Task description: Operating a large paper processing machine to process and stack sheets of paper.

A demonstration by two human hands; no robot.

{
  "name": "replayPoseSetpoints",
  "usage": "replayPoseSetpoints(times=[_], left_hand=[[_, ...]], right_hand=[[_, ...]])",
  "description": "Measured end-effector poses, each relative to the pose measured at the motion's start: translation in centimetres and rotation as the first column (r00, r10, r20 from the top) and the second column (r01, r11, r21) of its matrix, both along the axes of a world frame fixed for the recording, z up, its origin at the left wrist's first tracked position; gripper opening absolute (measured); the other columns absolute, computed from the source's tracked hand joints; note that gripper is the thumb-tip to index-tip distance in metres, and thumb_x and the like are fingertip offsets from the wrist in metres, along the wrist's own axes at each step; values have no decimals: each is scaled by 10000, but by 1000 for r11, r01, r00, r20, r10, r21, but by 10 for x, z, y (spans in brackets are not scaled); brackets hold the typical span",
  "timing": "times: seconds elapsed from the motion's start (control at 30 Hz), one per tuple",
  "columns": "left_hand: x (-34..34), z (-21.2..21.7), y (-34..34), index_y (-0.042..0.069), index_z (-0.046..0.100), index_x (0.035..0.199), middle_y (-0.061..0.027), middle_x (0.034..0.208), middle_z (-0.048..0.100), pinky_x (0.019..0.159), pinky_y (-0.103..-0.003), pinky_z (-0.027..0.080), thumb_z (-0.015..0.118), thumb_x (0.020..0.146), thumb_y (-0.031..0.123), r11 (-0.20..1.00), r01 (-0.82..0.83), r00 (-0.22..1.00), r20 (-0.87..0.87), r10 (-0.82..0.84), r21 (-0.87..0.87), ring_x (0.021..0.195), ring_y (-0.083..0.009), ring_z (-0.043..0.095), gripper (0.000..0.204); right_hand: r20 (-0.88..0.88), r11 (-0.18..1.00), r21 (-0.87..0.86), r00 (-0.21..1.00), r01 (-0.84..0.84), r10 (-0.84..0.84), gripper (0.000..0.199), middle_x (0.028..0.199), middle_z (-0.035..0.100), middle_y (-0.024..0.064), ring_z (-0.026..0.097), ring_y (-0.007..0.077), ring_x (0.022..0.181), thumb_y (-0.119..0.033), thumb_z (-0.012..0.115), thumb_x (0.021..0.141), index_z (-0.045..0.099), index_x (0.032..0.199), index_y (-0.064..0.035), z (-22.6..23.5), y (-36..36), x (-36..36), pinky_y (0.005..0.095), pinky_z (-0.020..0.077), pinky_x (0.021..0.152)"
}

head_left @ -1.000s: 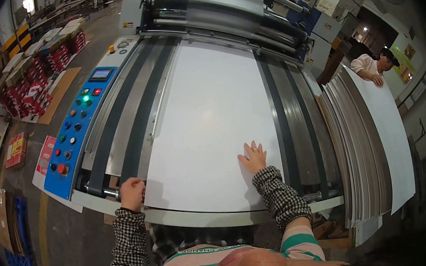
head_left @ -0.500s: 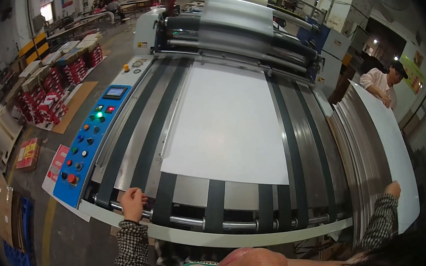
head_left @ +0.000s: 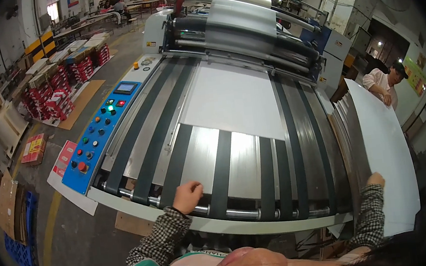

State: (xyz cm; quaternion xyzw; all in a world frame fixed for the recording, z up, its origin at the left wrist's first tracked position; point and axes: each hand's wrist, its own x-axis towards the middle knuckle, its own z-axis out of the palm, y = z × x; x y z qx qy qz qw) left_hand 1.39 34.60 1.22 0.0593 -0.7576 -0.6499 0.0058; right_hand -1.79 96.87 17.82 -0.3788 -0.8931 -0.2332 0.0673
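Note:
A large white sheet [head_left: 233,99] lies on the dark feed belts [head_left: 223,176] of a roller machine, its far end near the rollers. My left hand [head_left: 188,197] hovers over the belts near the front bar, fingers curled together with nothing visible in them. On the right, my right hand [head_left: 377,180] is closed at the near left edge of another white sheet [head_left: 389,156], which stands tilted on a stack of sheets [head_left: 346,124]. The fingertips of my right hand are partly hidden. A co-worker's hand [head_left: 387,98] touches this sheet's far edge.
A blue control panel [head_left: 101,134] with buttons and a small screen runs along the machine's left side. Rollers carrying clear film [head_left: 240,21] cross its far end. Bundled red-and-white stacks [head_left: 55,87] and a blue pallet [head_left: 22,251] stand on the floor at left.
The sheet on the belts has moved farther toward the rollers. My left hand has shifted right, and my right hand has moved slightly left and nearer the stack. The tilted sheet has swung a little left.

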Motion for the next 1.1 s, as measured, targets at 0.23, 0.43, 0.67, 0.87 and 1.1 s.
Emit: replayPoseSetpoints(times=[0.23,0.43,0.67,0.87,1.1], left_hand=[[11,6,92,-31,567,930,-146,785,600,648,-290,448,570,749,288,824,561,820,90,-566,76,697,-208,577,367],[-5,-28,53,-32,547,981,-162,871,592,719,-312,433,540,722,192,767,606,793,239,-561,-212,790,-225,563,343],[35,-8,-62,-54,535,994,-94,872,588,690,-278,433,504,718,62,981,53,907,403,-125,186,750,-168,552,302],[47,-6,-82,-60,493,1040,-118,978,556,785,-285,406,504,739,62,952,-70,875,476,-84,298,866,-193,530,324],[9,-17,-93,-70,501,1023,-130,957,565,780,-293,412,531,749,76,927,-114,872,483,-79,357,850,-206,540,312]], right_hand=[[506,707,-200,546,-678,667,175,832,605,126,573,259,791,-150,483,746,635,801,-82,-157,-238,-39,423,412,665],[-306,306,-642,601,-703,738,308,786,597,187,563,337,763,-242,441,771,625,741,3,-186,-421,-45,400,427,725],[-434,455,-577,726,-679,533,428,1112,484,207,366,336,1112,-398,413,800,575,990,-51,-197,-386,-30,450,240,946],[-238,525,-640,795,-561,559,574,1353,144,180,45,358,1252,-398,424,795,297,1275,-111,-194,-385,-43,505,10,992],[-196,471,-664,743,-581,639,569,1355,144,176,57,359,1251,-410,413,797,304,1275,-121,-195,-392,-99,509,10,989]])
